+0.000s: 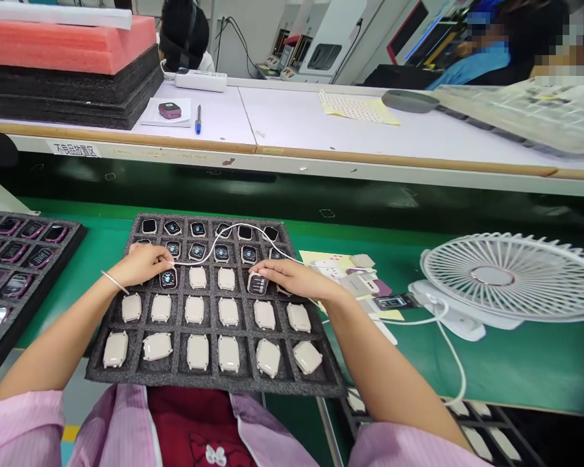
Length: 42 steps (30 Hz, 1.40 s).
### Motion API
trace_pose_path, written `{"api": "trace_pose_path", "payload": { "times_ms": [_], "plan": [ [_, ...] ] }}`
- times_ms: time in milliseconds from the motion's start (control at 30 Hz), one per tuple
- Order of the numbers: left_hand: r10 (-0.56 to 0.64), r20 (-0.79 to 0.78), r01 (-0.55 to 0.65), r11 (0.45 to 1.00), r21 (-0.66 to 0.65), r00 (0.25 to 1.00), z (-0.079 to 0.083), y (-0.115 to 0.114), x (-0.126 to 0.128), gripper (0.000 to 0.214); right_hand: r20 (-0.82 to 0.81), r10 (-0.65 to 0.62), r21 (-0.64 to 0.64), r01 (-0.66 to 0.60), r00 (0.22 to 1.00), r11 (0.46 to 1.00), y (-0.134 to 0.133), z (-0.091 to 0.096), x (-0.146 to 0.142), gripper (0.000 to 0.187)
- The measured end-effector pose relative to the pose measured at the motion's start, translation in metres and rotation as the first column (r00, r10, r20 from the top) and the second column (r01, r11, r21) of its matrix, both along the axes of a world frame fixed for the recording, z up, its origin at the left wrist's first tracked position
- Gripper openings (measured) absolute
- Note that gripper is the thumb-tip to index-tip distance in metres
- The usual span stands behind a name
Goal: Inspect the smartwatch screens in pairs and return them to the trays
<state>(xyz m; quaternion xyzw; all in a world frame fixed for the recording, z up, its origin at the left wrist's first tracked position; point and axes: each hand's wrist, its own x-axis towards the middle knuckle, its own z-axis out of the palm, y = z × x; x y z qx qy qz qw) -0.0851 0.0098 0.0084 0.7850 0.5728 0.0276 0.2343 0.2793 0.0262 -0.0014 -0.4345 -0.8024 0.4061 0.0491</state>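
– What might go wrong on that desk (pixel 530 366), w/ the ctr tray (pixel 214 381)?
– Cable (pixel 246 225) loops over it; a snag could yank a watch (pixel 257 283) loose.
– Grip?
– L hand (pixel 143 263) pinches cable by a lit watch (pixel 168 279); R hand (pixel 296 279) grips the other watch, same row.
– Qty?
– 2 trays (pixel 67 253), 1 fan (pixel 496 279), 2 hands, approx. 14 watches (pixel 194 310) back-up, 1 cable.

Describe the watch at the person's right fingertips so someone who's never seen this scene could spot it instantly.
Find the dark foam tray directly in front of the person, then its middle row. Follow that row to where the right hand touches the watch. Its lit screen faces up, whereas the two pale watch bodies just left of it show no screen.
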Motion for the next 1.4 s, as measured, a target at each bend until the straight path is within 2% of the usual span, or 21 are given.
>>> {"api": "trace_pose_path", "payload": {
  "times_ms": [67,100,200,333,467,533,600,700,833,933,1033,1100,1200,1400],
  "plan": [
    [0.082,0.097,-0.094,0.987,0.127,0.992,0.000,-0.004,0.010,0.025,0.014,-0.001,0.036,0.001,1.000,0.999,-0.001,-0.001,-0.004,0.052],
    [0.076,0.152,-0.101,0.982,0.162,0.986,-0.001,-0.006,0.017,0.023,0.022,-0.001,0.060,-0.001,1.000,0.998,-0.001,-0.002,-0.006,0.051],
    [-0.054,0.186,0.026,0.989,0.148,0.981,-0.007,-0.015,0.045,0.016,0.053,0.000,0.134,-0.007,0.999,0.991,-0.003,-0.001,-0.010,0.044],
    [-0.151,-0.055,0.158,0.970,0.182,0.987,-0.012,-0.028,0.074,0.006,0.086,-0.002,0.176,-0.014,0.996,0.984,-0.005,0.000,-0.012,0.037],
    [-0.201,-0.303,0.296,0.903,0.312,0.932,-0.006,-0.032,0.084,0.024,0.106,-0.015,0.175,-0.004,0.994,0.985,-0.007,0.003,-0.009,0.038],
    [-0.227,-0.362,0.350,0.879,0.324,0.904,-0.001,-0.030,0.084,0.025,0.121,0.026,0.165,-0.046,0.992,0.985,-0.008,0.004,-0.004,0.040],
    [-0.232,-0.356,0.350,0.882,0.316,0.905,0.001,-0.026,0.082,0.022,0.128,0.081,0.165,-0.102,0.988,0.981,-0.007,0.004,0.000,0.043],
    [-0.184,-0.235,0.248,0.926,0.284,0.955,0.000,-0.018,0.073,0.018,0.114,0.099,0.192,-0.119,0.989,0.974,-0.007,0.001,0.003,0.039],
    [-0.136,-0.032,0.140,0.969,0.202,0.990,-0.005,-0.003,0.057,0.029,0.117,0.038,0.246,-0.066,0.992,0.967,-0.010,-0.006,-0.009,0.029],
    [-0.182,0.045,0.175,0.976,0.126,0.982,-0.009,0.006,0.048,0.038,0.122,-0.016,0.290,-0.021,0.992,0.957,-0.012,-0.009,-0.017,0.030],
    [-0.274,0.116,0.269,0.961,0.056,0.955,-0.015,0.010,0.044,0.048,0.063,-0.026,0.248,0.009,0.998,0.969,-0.010,-0.009,-0.016,0.033],
    [-0.304,0.136,0.302,0.953,0.034,0.943,-0.019,0.010,0.044,0.052,0.031,-0.020,0.212,0.013,0.999,0.977,-0.008,-0.008,-0.011,0.041],
    [-0.293,0.115,0.290,0.956,0.037,0.949,-0.024,0.010,0.045,0.053,0.057,-0.003,0.195,-0.008,0.998,0.981,-0.006,-0.005,-0.006,0.046],
    [-0.285,0.106,0.284,0.958,0.028,0.953,-0.024,0.008,0.042,0.053,0.078,-0.004,0.186,-0.011,0.997,0.982,-0.004,-0.004,-0.008,0.041]
  ]
}}
